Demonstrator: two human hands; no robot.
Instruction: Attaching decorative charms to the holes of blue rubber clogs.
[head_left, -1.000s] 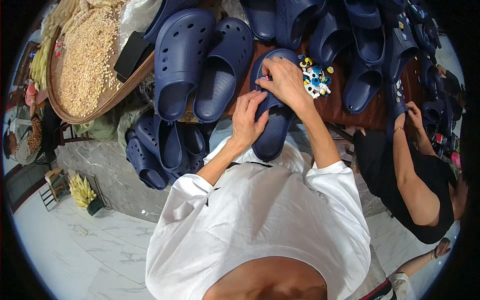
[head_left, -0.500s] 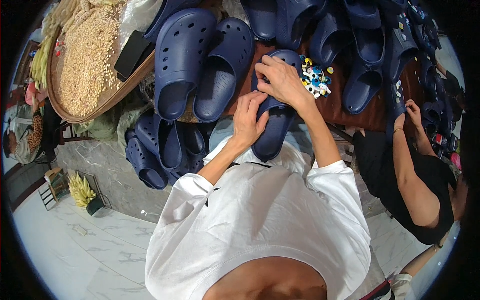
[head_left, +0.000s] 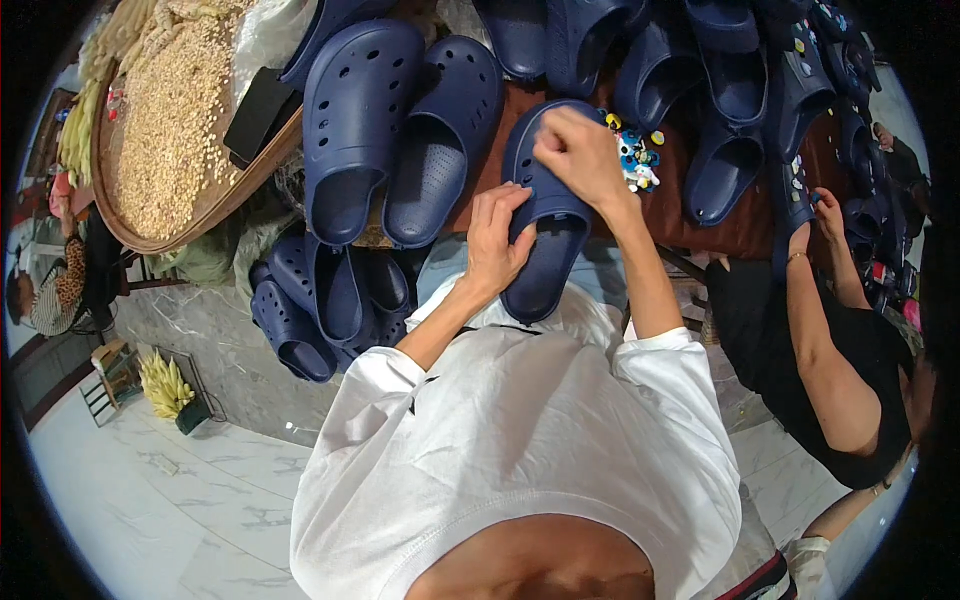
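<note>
Steadying clog (head_left: 552, 202), my left hand (head_left: 497, 238) grasping its left side | right hand (head_left: 582, 158) curled; blur hides any hold | charms (head_left: 634, 155) right, within reach

Workshop-like room, many navy clogs (head_left: 357, 125), marble-patterned floor (head_left: 240, 500)

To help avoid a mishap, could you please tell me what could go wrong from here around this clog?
The right hand, blurred over the clog and close beside loose shoe charms, could knock and scatter them. The clog also seems to overhang the brown tabletop, so it might slip if the left hand loosens.
</note>
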